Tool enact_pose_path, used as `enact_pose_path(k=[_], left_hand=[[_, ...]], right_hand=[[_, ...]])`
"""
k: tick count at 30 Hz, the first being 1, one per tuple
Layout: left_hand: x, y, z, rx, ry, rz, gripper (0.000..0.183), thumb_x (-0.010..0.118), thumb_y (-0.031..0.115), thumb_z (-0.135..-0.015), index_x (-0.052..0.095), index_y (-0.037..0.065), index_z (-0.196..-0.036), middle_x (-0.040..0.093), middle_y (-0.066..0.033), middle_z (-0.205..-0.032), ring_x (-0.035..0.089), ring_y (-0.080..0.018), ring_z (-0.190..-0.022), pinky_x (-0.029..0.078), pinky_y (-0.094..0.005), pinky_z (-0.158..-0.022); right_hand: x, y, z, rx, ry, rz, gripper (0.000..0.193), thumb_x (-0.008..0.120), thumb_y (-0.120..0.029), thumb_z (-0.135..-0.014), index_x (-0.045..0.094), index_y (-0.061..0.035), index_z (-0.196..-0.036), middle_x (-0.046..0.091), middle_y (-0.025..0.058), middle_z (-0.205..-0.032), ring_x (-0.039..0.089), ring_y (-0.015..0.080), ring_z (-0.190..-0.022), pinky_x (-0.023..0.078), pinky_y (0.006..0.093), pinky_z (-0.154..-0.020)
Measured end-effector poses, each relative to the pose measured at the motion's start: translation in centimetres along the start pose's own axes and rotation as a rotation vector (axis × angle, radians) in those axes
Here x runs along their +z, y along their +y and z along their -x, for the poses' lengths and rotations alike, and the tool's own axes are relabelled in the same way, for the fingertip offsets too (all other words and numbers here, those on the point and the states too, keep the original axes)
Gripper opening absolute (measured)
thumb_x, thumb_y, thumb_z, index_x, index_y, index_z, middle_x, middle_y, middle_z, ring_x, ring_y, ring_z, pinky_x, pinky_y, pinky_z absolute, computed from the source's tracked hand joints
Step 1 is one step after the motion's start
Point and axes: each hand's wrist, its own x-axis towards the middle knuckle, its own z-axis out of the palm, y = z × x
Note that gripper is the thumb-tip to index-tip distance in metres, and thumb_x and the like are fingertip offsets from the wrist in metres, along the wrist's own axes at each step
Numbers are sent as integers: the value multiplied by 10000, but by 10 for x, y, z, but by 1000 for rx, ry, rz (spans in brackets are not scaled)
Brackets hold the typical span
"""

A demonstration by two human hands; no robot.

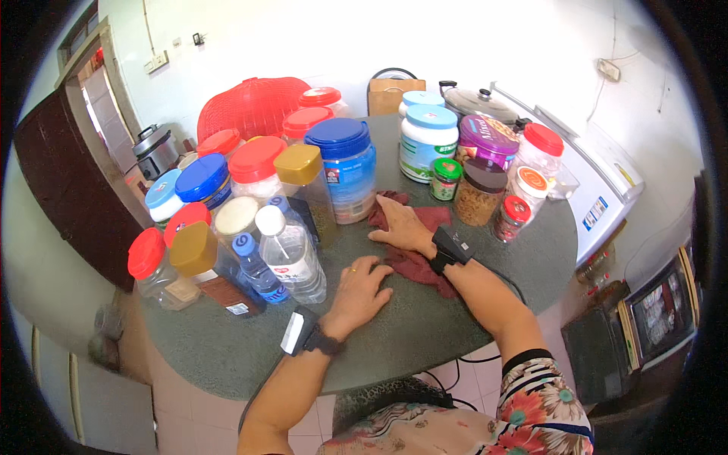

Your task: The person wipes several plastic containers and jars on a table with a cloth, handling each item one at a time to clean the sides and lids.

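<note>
A dark red cloth (pixel 423 262) lies bunched on the grey-green round table (pixel 356 364). My right hand (pixel 407 227) presses down on this cloth and grips it, thumb and forefinger apart, other fingers partly hidden. Just beyond those fingertips stands a big clear jar with a blue lid (pixel 340 171). My left hand (pixel 356 294) rests on the tabletop with its fingers apart, holding nothing. Close by on its left are a clear water bottle with a white cap (pixel 292 258) and a small blue-capped bottle (pixel 260 269).
Red-lidded jars (pixel 155 265) and gold-lidded ones (pixel 193 250) crowd the table's left. At right stand white tubs (pixel 429 144), a brown-lidded jar (pixel 479 193) and a small red-lidded jar (pixel 513 218). Behind are a red basket (pixel 250 106) and a lidded pan (pixel 481 105).
</note>
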Motion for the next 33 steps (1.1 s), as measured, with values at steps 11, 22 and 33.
enact_pose_path(k=[11, 22, 33], left_hand=[[-8, -6, 1, -98, 262, 193, 249, 653, 86, -802, 637, 45, -1047, 588, -149, -1085, 558, -348, -1068, 450, -419, -923], [-16, 1, 3, -77, 301, 168, 265, 652, 66, -793, 627, 32, -1055, 583, -149, -1091, 552, -338, -1072, 446, -413, -922], [-16, 10, 3, -47, 230, 176, 255, 646, 57, -792, 619, 32, -1044, 578, -149, -1079, 547, -348, -1060, 447, -416, -910]], right_hand=[[-46, -56, 111, -157, -210, -108, 743, 692, -377, -803, 429, 8, -1382, 482, 225, -1380, 459, 367, -1281, 350, 478, -1066], [-86, -57, 136, -117, -170, 201, 376, 688, -182, -836, 602, -59, -1180, 588, 141, -1122, 586, 313, -1037, 473, 401, -838], [-227, 10, 36, 46, 542, 394, 478, 640, -317, -899, 541, 14, -1229, 559, 235, -1104, 548, 407, -1065, 496, 439, -856]])
